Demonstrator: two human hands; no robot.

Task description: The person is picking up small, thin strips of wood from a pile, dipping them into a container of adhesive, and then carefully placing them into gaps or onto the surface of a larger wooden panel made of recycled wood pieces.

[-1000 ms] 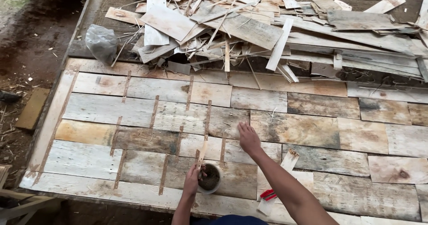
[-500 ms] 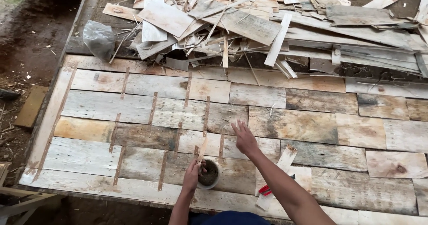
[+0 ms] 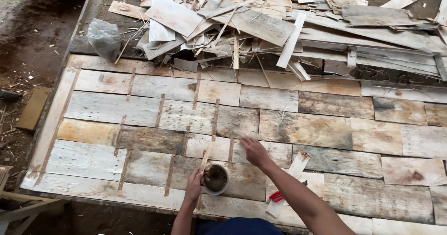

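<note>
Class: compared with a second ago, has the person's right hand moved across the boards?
Hardly: the right hand stays pressed on the same pale board, just right of the small round pot.

Cup point(image 3: 216, 179) on board panel point(image 3: 326, 128) between hands; scrap pile point(image 3: 279, 25) behind; bag point(image 3: 104, 38) far left.

A small round cup point(image 3: 217, 179) stands upright on the near part of the patchwork of weathered boards point(image 3: 307, 128), its pale rim open to the top and its inside dark with a brownish mass. A thin wooden stick point(image 3: 205, 156) leans out of it, tilted toward the far side. The boards lie flat, grey, tan and whitish, set in staggered rows, with narrow brown strips point(image 3: 159, 110) crossing the joints on the left half.
</note>
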